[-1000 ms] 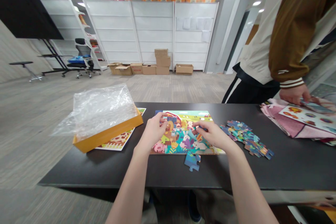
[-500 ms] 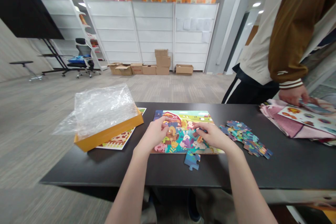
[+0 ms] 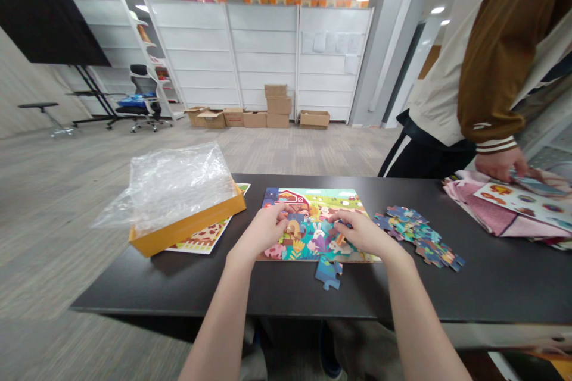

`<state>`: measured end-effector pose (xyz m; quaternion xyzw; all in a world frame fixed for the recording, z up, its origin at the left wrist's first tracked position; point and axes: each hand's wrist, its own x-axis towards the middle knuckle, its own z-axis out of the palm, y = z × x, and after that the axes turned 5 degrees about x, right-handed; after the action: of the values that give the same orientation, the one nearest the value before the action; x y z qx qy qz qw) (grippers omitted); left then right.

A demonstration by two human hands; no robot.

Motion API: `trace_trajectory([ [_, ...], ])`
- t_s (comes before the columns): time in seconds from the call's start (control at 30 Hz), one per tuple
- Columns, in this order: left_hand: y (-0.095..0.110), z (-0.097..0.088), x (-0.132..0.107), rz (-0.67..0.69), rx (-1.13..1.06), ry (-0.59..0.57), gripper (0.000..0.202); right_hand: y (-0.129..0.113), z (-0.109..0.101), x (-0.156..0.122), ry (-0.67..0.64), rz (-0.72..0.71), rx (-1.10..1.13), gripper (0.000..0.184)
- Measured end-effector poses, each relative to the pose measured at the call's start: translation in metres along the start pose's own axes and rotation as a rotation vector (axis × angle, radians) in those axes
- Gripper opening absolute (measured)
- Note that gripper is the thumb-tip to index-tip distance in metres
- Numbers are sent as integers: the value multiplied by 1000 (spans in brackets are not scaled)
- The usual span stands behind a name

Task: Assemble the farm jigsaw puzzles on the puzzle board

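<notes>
A colourful farm-scene picture board (image 3: pixel 322 244) lies flat on the black table, with jigsaw pieces (image 3: pixel 295 227) on its left half. Over that left side, my left hand (image 3: pixel 268 226) has its index finger and thumb bent around the edge of a piece. My right hand (image 3: pixel 357 231) is curled above the board's right half, fingertips pinched close to the rabbit picture; a small dark piece seems to be at them, mostly hidden. Just in front of the board's near edge lies a loose blue jigsaw piece (image 3: pixel 328 272).
Loose jigsaw pieces (image 3: pixel 420 235) are heaped right of the board. To the left, a yellow box (image 3: pixel 187 223) with clear plastic wrap (image 3: pixel 179 184) rests on a printed sheet (image 3: pixel 210 239). At right, another person's hand (image 3: pixel 500 164) is over pink cloth (image 3: pixel 469 205) and a picture sheet.
My right hand's fingers have curled slightly, and my left fingers have shifted a little over the board. The view has moved slightly; the loose pieces stay where they were.
</notes>
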<state>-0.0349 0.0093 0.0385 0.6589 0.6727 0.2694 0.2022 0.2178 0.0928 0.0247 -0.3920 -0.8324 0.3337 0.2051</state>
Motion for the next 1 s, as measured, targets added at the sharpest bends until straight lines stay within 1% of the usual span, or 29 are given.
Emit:
trace_trajectory([
  [0.17, -3, 1, 2, 17, 34, 100, 36, -6, -4, -2, 5, 26, 113, 21],
  [0.27, -1, 1, 3, 30, 12, 118, 40, -9, -9, -5, 16, 14, 149, 28],
  [0.37, 2, 3, 4, 34, -99, 108, 41, -10, -11, -8, 2, -4, 171, 38],
  [0.47, 7, 7, 5, 37, -241, 77, 44, -10, -12, -10, -18, 1, 299, 44],
  [0.57, 12, 11, 5, 72, -323, 41, 43, -11, -13, -10, 0, 36, 439, 49],
  [0.67, 18, 14, 5, 57, -397, -3, 36, -14, -14, -8, 44, 48, 509, 46],
  [0.8, 25, 16, 4, -22, -523, -59, 25, -17, -14, -6, 113, 65, 514, 42],
  [0.9, 29, 15, 3, -52, -611, -64, 24, -20, -13, -5, 138, 75, 574, 44],
  [1.0, 31, 12, 2, -44, -670, -75, 26, -24, -11, -5, 132, 60, 623, 46],
])
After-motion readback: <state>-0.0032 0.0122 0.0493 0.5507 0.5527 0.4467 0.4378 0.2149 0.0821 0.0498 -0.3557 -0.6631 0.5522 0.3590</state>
